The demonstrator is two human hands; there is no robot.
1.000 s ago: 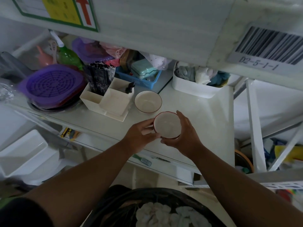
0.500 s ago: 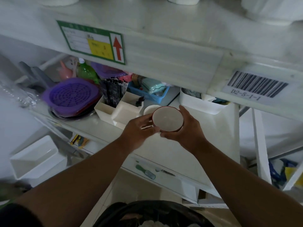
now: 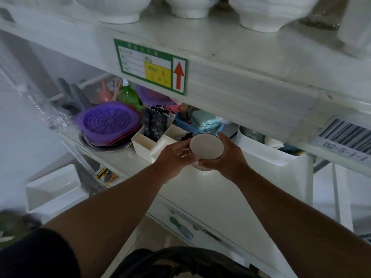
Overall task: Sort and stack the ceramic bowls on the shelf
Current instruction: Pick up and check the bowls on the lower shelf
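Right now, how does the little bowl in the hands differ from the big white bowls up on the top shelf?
The red-rimmed bowl is small and held off the shelf between the left hand and right hand; the white bowls are far larger and stand on the upper shelf. Its rim is dark red; theirs are cut off. Both look pale, and upright.

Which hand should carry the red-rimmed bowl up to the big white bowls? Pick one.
Right, probably. The right hand wraps the red-rimmed bowl from side and underneath; the left hand only touches its rim.
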